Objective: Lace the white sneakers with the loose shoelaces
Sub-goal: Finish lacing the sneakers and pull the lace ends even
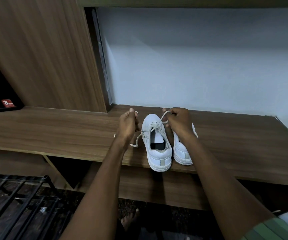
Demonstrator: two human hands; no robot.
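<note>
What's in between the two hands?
In the head view, the toe end of the left white sneaker sits between the left hand and right hand, with its shoelace stretched across from one hand to the other.

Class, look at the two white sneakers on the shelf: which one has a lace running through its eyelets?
The left sneaker: a lace crosses its front eyelets, with both hands holding the ends. The right sneaker shows no lace.

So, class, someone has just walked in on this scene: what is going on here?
A person is lacing the left white sneaker of a pair standing heels-out on a wooden shelf. The left hand and right hand each grip one end of the shoelace, which so far runs only through eyelets near the toe. The right sneaker sits beside it, partly hidden by the right arm.
</note>
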